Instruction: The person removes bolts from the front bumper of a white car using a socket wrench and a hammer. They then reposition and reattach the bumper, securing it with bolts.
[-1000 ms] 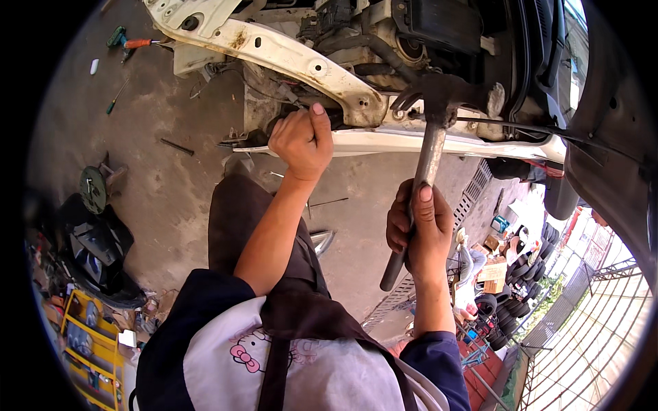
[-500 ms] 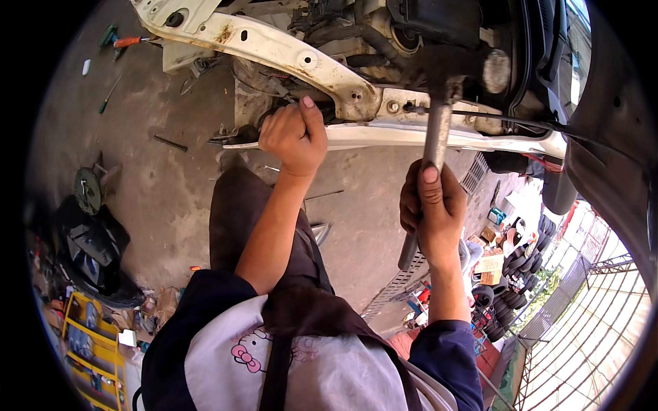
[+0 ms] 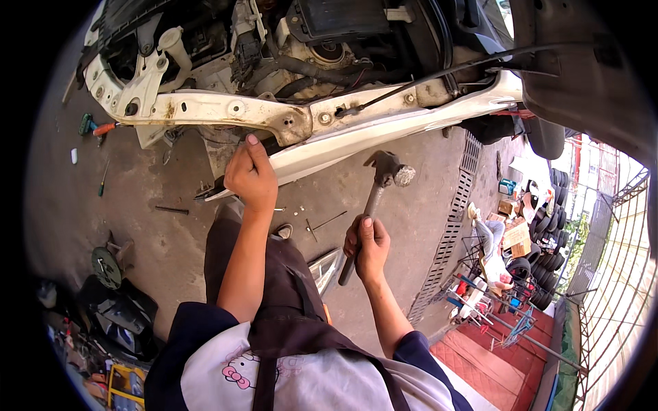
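Note:
My right hand (image 3: 371, 248) is wrapped round the handle of a claw hammer (image 3: 374, 198), its thumb along the grip. The hammer stands head up, tilted a little right, apart from the car's white fender (image 3: 343, 146). My left hand (image 3: 251, 179) is a closed fist with the thumb pointing up, at the fender's inner edge below the cream-coloured front body rail (image 3: 212, 107). Whatever its fingers hold is hidden behind them.
The open engine bay (image 3: 329, 51) lies beyond the rail; a thin rod (image 3: 439, 77) crosses to the raised hood (image 3: 582, 89). On the floor are an orange-handled screwdriver (image 3: 104, 129), a metal bar (image 3: 171, 210), a headlamp (image 3: 325, 272) and a drain grate (image 3: 449, 236). Tyres (image 3: 545, 216) stand right.
The hammer has dropped back from over the rail toward my body, clear of the fender. My left hand stays closed beside the fender. The whole view has shifted, showing more engine bay.

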Available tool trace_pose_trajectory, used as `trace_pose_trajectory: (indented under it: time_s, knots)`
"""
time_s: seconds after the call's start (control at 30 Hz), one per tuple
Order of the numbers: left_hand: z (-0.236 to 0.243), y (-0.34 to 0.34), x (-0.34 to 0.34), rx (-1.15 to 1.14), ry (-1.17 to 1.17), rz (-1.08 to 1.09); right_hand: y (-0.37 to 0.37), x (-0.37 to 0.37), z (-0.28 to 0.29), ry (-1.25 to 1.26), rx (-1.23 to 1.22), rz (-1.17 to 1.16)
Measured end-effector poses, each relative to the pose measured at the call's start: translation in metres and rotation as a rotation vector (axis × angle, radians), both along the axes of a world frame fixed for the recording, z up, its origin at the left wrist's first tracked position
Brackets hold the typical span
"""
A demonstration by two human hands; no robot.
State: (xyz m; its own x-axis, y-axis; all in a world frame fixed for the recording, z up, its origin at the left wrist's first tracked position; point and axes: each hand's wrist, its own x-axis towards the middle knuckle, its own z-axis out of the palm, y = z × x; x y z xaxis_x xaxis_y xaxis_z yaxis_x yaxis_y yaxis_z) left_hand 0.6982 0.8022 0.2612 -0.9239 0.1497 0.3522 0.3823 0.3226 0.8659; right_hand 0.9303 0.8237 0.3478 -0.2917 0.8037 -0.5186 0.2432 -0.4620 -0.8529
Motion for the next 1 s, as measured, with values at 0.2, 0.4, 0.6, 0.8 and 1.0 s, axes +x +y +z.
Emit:
trace_pose_trajectory:
  time_s: [0.2,0.4,0.6,0.8,1.0]
  knots:
    - [0.026,0.021,0.013,-0.131,0.08,-0.052,-0.017,0.134,-0.155,-0.289,-0.501,-0.29]
    - [0.013,0.027,0.008,-0.278,0.204,0.029,0.023,0.244,-0.327,-0.142,-0.754,-0.625]
    - [0.018,0.03,0.01,-0.318,0.178,0.063,0.039,0.284,-0.398,-0.866,-0.276,0.002]
    - [0.006,0.024,0.009,-0.252,0.171,0.143,0.101,0.093,-0.151,-0.506,0.942,-0.12]
    - [0.01,0.037,0.014,-0.21,0.271,0.19,0.183,-0.068,-0.028,-0.115,1.583,-0.373]
